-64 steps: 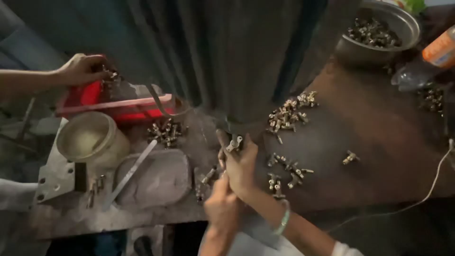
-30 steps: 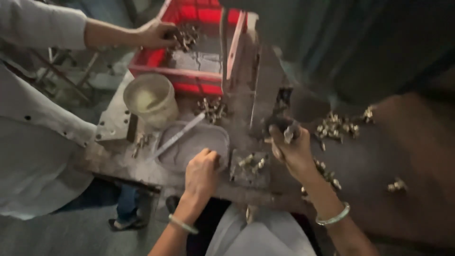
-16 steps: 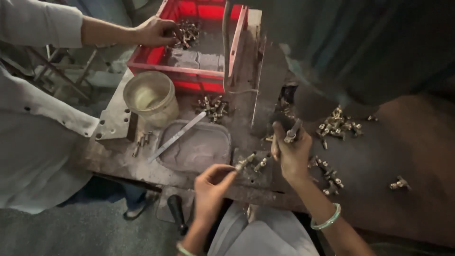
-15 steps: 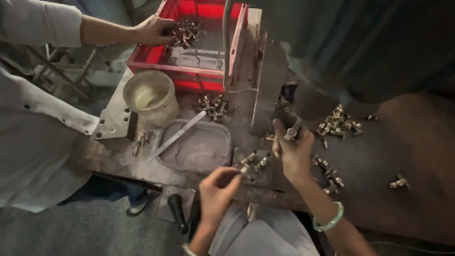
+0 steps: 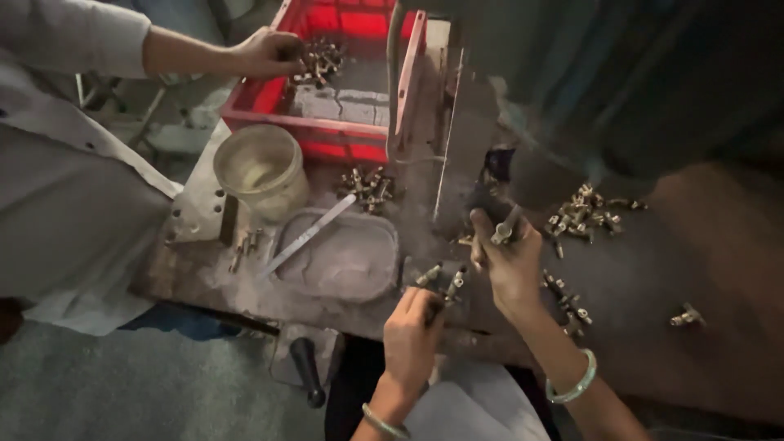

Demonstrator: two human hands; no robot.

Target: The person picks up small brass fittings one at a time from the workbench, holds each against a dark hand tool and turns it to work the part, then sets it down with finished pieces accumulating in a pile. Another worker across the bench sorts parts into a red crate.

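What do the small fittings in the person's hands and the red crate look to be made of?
Small fittings: likely brass, going by their yellowish metallic glint and dull, unpolished surface. Red crate: probably moulded plastic, with uniform colour, thick rims and a dusty matte finish.

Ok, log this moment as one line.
left hand: pinching brass fitting | right hand: gripping brass fitting | co-worker's hand: in red crate

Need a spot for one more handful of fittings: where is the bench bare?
Bare bench lies right of the far fitting pile, above a lone fitting. Crowded: around both hands, left hand and right hand, and the grey tray by the bucket.
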